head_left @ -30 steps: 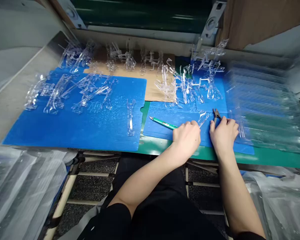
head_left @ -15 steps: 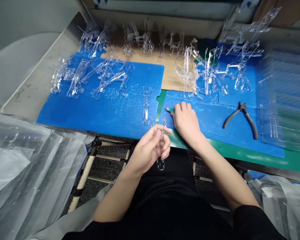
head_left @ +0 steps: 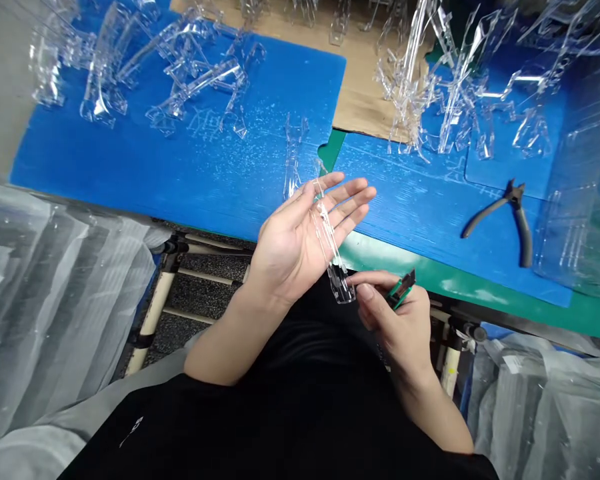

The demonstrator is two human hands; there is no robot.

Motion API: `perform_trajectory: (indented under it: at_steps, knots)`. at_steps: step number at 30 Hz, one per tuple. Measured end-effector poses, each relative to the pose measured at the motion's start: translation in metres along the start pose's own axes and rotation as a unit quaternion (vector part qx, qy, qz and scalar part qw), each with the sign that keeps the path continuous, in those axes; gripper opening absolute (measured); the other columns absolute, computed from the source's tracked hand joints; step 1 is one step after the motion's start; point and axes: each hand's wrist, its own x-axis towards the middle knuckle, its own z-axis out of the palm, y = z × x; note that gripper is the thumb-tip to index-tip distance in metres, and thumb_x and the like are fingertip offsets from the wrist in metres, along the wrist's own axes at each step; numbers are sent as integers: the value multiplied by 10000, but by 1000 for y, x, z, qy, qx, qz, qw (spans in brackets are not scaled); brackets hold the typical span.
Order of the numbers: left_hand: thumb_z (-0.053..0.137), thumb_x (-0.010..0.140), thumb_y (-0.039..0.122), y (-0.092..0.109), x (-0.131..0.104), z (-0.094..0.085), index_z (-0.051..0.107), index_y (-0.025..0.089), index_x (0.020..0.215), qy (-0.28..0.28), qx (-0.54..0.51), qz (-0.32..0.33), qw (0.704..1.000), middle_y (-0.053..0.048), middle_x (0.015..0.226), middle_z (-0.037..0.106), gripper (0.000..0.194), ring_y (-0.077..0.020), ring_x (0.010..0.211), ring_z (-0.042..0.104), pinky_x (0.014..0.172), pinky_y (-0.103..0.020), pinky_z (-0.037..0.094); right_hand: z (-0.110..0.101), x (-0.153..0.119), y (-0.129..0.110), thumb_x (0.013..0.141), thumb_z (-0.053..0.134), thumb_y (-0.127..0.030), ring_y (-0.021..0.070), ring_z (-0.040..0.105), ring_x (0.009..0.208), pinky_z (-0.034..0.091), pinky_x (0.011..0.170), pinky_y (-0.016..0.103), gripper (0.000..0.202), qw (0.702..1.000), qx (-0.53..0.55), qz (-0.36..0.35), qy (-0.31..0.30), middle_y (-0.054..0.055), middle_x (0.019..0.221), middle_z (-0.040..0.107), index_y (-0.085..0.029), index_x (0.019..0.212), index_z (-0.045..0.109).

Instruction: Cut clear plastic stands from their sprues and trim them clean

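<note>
Two hands (head_left: 300, 240), one green knife (head_left: 400, 290), one pair of pliers (head_left: 505, 210), two blue mats (head_left: 155, 167).

The scene is viewed from a single head-worn camera, directed forward and steeply down from close above the near edge of the blue mat (head_left: 180, 173). The lap is taken in below that edge. No second view is provided.
</note>
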Motion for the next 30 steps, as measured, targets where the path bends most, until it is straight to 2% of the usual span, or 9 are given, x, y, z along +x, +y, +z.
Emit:
perform_trajectory:
  at_steps: [6,12,15,18,20,23,26,28,30]
  knots:
    - [391,1205,319,0,-5,-1,656,153,1371,9,3,10,1000,-134,1446,738,354,-313,1553,578,1307,-504,490,0,2,3,999,861,-367,51,321,489,230,452,226,114,998,45,27,-18,-65,616,488,-255,1015,876]
    - [367,1211,304,4,-12,2,670,138,1311,-8,6,31,999,-126,1389,766,360,-302,1530,603,1310,-476,482,-1,2,7,1024,832,-363,55,342,469,232,440,218,116,994,81,60,-47,-72,601,490,-253,1051,855]
    - [354,1213,302,5,-13,3,684,149,1255,-11,23,38,999,-101,1313,790,366,-285,1473,657,1272,-459,524,-2,1,9,1032,820,-369,56,344,465,242,442,215,127,994,79,63,-50,-74,599,497,-247,1059,846]
    - [352,1211,285,8,-12,1,695,169,1209,-6,51,44,998,-77,1239,799,362,-256,1317,752,1147,-423,618,-3,0,10,1041,805,-373,63,335,471,242,451,226,142,995,67,59,-52,-74,607,498,-237,1071,832]
    - [416,1194,278,12,-13,-2,700,181,1203,-7,79,48,996,-73,1170,792,300,-223,1121,800,992,-366,669,-3,1,10,1042,799,-380,75,346,489,250,466,240,154,997,33,47,-43,-72,620,493,-230,1069,821]
    - [554,1153,321,15,-18,-9,703,206,1185,-15,128,88,988,-46,958,724,192,-160,797,719,745,-288,626,-8,2,6,1044,790,-388,116,486,622,389,573,264,194,995,-94,-21,8,-38,761,582,-240,1169,787]
    - [584,1146,420,13,-28,-18,720,236,1131,-25,206,232,950,-1,767,572,230,-130,630,531,635,-273,516,-20,1,-5,1136,639,-416,143,561,773,462,708,293,264,979,-190,-72,28,1,990,658,-276,1356,683]
    - [586,1147,436,10,-34,-26,740,249,1132,-53,295,339,892,-8,786,593,243,-128,618,482,656,-302,489,-30,-1,-15,1192,506,-414,145,548,758,449,698,299,256,969,-232,-82,19,7,1008,656,-274,1349,653]
    - [611,1138,362,8,-37,-32,756,252,1159,-114,408,388,819,-36,879,686,184,-150,690,551,728,-344,501,-37,-4,-26,1203,475,-375,152,579,776,457,714,304,226,948,-295,-116,15,9,987,657,-262,1292,650]
